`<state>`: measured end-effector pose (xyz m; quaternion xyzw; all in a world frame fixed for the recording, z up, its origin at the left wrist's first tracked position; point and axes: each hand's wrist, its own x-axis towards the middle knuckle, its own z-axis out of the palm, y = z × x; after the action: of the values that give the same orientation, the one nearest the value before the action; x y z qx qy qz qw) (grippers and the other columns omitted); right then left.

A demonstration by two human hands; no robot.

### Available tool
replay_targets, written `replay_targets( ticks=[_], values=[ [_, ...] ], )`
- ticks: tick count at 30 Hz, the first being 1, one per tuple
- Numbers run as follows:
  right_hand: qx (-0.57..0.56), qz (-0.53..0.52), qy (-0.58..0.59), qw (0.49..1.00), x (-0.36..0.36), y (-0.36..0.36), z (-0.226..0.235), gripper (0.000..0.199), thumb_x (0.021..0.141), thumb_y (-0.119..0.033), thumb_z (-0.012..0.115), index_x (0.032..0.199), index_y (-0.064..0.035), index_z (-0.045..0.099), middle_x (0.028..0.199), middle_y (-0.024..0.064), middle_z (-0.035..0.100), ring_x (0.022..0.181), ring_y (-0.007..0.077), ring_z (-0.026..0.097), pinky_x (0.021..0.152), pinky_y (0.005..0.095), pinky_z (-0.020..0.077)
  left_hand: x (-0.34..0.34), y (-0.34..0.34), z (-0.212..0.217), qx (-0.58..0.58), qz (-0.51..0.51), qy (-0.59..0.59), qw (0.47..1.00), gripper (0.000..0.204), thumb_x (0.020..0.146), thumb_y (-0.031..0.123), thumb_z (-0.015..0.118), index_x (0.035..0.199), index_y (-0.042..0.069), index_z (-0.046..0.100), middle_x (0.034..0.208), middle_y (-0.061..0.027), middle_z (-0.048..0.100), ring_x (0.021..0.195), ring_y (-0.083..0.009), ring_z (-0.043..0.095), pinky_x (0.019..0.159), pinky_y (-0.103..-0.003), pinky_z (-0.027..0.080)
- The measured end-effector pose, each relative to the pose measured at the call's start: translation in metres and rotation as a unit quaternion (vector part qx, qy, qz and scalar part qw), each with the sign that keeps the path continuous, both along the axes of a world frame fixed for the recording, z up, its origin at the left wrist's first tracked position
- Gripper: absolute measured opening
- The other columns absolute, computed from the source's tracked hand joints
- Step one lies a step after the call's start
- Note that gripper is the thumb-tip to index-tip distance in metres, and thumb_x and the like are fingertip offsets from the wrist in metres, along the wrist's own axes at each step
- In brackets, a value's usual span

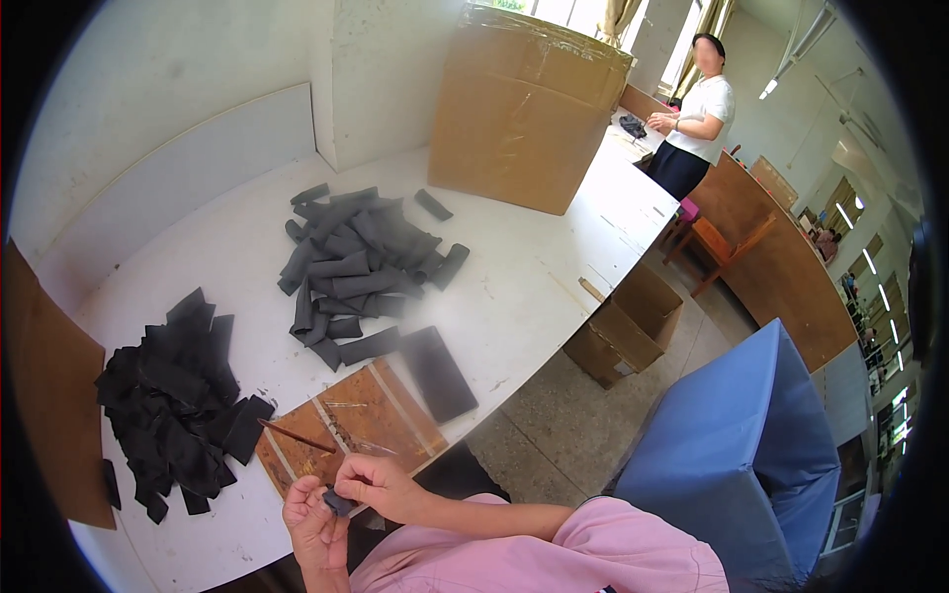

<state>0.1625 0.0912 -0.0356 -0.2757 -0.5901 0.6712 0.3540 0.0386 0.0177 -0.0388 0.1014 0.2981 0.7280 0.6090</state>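
Pale walls rise behind a white tabletop; daylight brightens the curtained windows. A grey floor runs beneath a wooden chair beside brown panelling, and tube lights hang overhead.

Person is wearing a pink top, fabric creasing loosely. Right sleeve, same pink, is ending around the elbow, leaving the forearm bare. Hands are showing bare too. Small dark-and-white detail is peeking in at the bottom edge, too cropped to identify.
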Motion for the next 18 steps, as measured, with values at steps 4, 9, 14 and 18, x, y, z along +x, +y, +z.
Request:
replay_targets(
  ticks=[4, 9, 14, 18],
  values=[
    [-0.108, 0.094, 0.079, 0.986, 0.004, -0.005, 0.021, 0.014, 0.084, -0.015, 0.053, 0.075, -0.0041, 0.049, 0.069, -0.0031, 0.046, 0.063, 0.0042, 0.041, 0.055, 0.0198, 0.0345, -0.001, -0.006, 0.004, 0.037, -0.049, -0.134, 0.989, 0.034, 0.07, -0.008, 0.057, 0.103, -0.006, 0.046, 0.071, -0.011, 0.057, 0.034, -0.0051, 0.038, 0.032, -0.014, 0.028],
    [-0.119, 0.161, 0.099, 0.975, 0.007, -0.007, 0.03, 0.018, 0.086, -0.02, 0.051, 0.074, -0.0072, 0.047, 0.07, -0.0052, 0.043, 0.062, 0.0035, 0.039, 0.054, 0.0186, 0.0328, 0.006, -0.014, 0.033, 0.087, -0.122, -0.169, 0.974, 0.045, 0.07, -0.007, 0.053, 0.113, -0.007, 0.041, 0.068, -0.0105, 0.054, 0.032, -0.0039, 0.036, 0.028, -0.015, 0.027],
    [-0.085, 0.159, 0.131, 0.975, 0.014, -0.018, 0.032, 0.017, 0.086, -0.018, 0.051, 0.076, -0.0055, 0.048, 0.071, -0.0036, 0.044, 0.068, 0.0048, 0.041, 0.06, 0.0203, 0.0353, 0.009, -0.028, 0.035, 0.057, -0.153, -0.015, 0.987, 0.075, 0.068, 0.019, 0.071, 0.128, 0.006, 0.028, 0.108, -0.0069, 0.048, 0.069, -0.0092, 0.054, 0.049, -0.016, 0.042],
    [-0.003, 0.101, 0.062, 0.993, 0.02, -0.013, 0.021, 0.015, 0.085, -0.016, 0.052, 0.078, -0.0028, 0.048, 0.072, -0.0026, 0.044, 0.069, 0.0047, 0.042, 0.061, 0.0205, 0.0357, 0.017, -0.014, 0.042, 0.102, -0.119, 0.024, 0.987, 0.043, 0.073, -0.003, 0.055, 0.113, -0.007, 0.041, 0.06, -0.0068, 0.052, 0.031, -0.0036, 0.034, 0.028, -0.014, 0.027]
  ],
)
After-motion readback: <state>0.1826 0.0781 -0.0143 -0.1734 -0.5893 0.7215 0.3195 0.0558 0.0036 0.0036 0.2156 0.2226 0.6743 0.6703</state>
